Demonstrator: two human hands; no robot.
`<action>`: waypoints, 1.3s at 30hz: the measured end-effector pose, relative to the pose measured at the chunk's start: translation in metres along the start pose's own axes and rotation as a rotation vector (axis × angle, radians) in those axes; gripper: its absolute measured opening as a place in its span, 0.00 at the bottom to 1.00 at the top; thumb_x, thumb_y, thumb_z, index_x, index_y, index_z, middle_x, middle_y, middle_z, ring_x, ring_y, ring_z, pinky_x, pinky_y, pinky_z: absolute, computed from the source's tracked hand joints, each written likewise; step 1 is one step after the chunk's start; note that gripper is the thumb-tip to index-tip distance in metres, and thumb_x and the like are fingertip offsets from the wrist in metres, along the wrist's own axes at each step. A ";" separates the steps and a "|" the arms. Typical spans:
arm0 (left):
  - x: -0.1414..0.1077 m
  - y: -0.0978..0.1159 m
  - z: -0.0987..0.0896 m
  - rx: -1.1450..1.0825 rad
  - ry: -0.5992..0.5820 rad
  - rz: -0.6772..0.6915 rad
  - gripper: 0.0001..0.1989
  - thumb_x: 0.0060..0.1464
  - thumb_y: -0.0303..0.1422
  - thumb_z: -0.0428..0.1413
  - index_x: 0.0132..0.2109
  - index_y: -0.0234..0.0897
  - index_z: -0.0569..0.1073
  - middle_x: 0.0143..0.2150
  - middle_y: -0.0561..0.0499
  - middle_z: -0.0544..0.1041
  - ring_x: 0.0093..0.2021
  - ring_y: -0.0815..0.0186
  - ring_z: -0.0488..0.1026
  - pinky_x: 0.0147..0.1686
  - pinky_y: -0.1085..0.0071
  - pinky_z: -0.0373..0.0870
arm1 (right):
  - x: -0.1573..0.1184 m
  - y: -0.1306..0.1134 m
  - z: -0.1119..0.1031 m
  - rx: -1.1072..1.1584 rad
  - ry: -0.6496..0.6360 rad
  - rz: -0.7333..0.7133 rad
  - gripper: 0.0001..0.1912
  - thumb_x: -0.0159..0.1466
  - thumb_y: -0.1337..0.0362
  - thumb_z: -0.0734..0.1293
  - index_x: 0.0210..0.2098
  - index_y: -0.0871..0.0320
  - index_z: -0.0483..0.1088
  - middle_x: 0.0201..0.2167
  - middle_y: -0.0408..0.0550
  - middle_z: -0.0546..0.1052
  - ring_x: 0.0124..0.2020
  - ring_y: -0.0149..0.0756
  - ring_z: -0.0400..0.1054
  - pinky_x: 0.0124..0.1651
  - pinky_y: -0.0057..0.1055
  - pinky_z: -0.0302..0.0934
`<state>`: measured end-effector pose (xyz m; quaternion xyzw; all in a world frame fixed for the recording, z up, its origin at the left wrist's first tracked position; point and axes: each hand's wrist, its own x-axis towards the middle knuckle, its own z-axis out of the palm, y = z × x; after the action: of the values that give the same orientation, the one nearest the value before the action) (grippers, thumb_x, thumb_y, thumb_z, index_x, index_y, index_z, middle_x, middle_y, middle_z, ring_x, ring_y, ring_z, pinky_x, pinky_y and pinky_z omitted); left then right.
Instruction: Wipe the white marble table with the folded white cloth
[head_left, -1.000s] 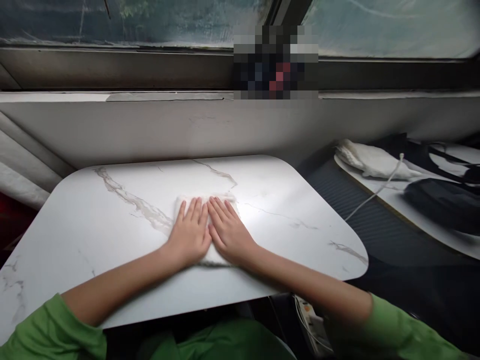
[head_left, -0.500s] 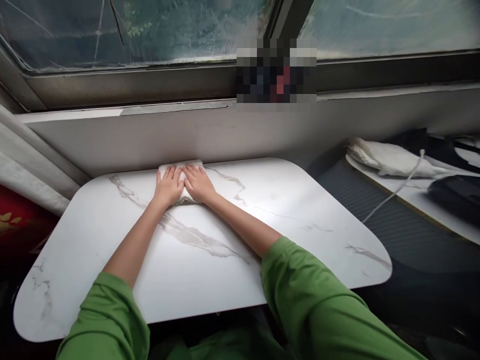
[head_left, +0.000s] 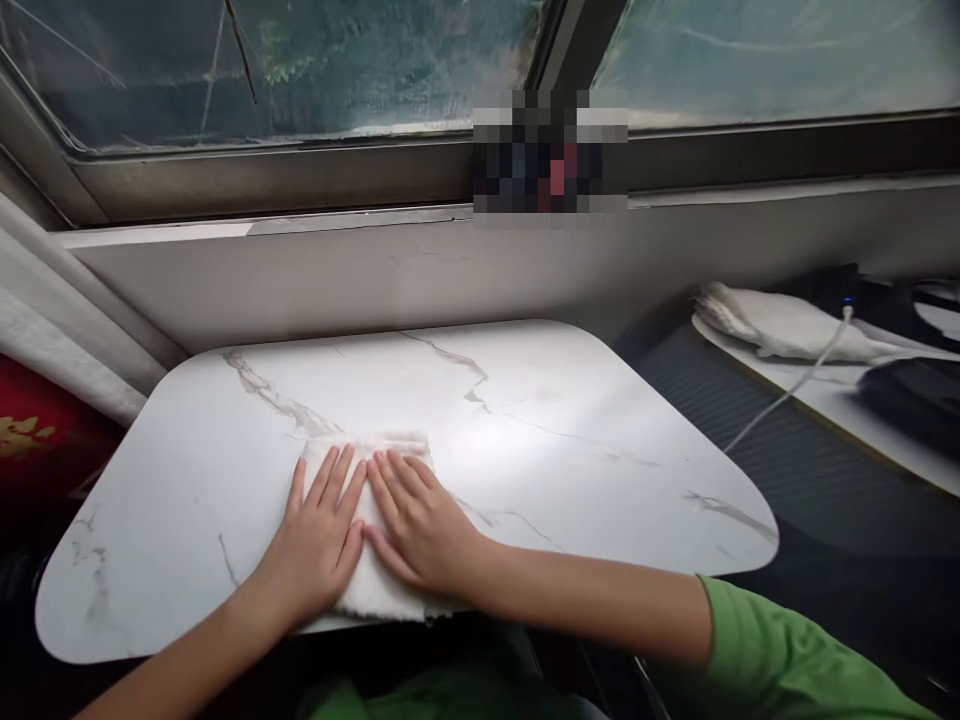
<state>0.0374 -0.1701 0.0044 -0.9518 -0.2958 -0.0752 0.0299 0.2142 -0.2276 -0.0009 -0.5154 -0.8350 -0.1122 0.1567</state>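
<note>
A white cloth lies flat on the white marble-patterned tabletop, reaching its front edge. My left hand presses on the cloth's left side with fingers stretched forward and a little apart. Flat on its right side rests my right hand, fingers extended, the thumb pointing towards the left hand. The two hands almost touch at the middle of the cloth. Both palms face down, and part of the cloth is hidden beneath them.
Behind the table run a pale wall and a window frame. A white curtain hangs at left beside a red item. To the right, a white cable crosses near a pale fish-shaped object on a board.
Both hands have drawn the cloth from the table's back edge towards me, to the front edge. My elbows have moved back and outward.
</note>
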 end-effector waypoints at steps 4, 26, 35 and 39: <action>-0.021 -0.013 -0.007 -0.042 -0.013 0.054 0.31 0.65 0.33 0.42 0.71 0.36 0.44 0.71 0.45 0.50 0.70 0.56 0.47 0.67 0.50 0.43 | -0.002 -0.021 -0.002 0.011 0.024 -0.014 0.33 0.68 0.58 0.53 0.60 0.83 0.61 0.58 0.77 0.65 0.61 0.64 0.59 0.59 0.55 0.56; 0.083 -0.218 0.015 -0.032 -0.013 -0.392 0.27 0.65 0.36 0.38 0.68 0.33 0.55 0.70 0.39 0.52 0.70 0.53 0.48 0.64 0.47 0.46 | 0.231 0.042 0.096 0.257 -0.084 0.253 0.31 0.71 0.54 0.51 0.68 0.63 0.53 0.69 0.59 0.51 0.70 0.49 0.42 0.69 0.45 0.32; -0.016 -0.147 -0.004 -0.071 -0.044 -0.286 0.28 0.64 0.36 0.37 0.68 0.33 0.54 0.71 0.41 0.51 0.71 0.57 0.45 0.66 0.49 0.44 | 0.144 -0.032 0.057 0.326 -0.180 0.177 0.32 0.71 0.54 0.51 0.69 0.66 0.47 0.70 0.63 0.44 0.71 0.52 0.33 0.69 0.53 0.28; -0.076 -0.103 -0.023 -0.061 -0.044 -0.223 0.27 0.64 0.34 0.38 0.68 0.32 0.55 0.70 0.42 0.53 0.71 0.57 0.46 0.67 0.50 0.44 | 0.094 -0.069 0.029 0.444 -0.253 0.001 0.36 0.70 0.53 0.54 0.69 0.71 0.43 0.69 0.70 0.39 0.70 0.57 0.26 0.67 0.60 0.25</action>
<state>-0.0858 -0.1298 0.0157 -0.9149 -0.3981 -0.0662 -0.0140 0.1088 -0.1709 0.0061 -0.4786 -0.8519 0.1394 0.1604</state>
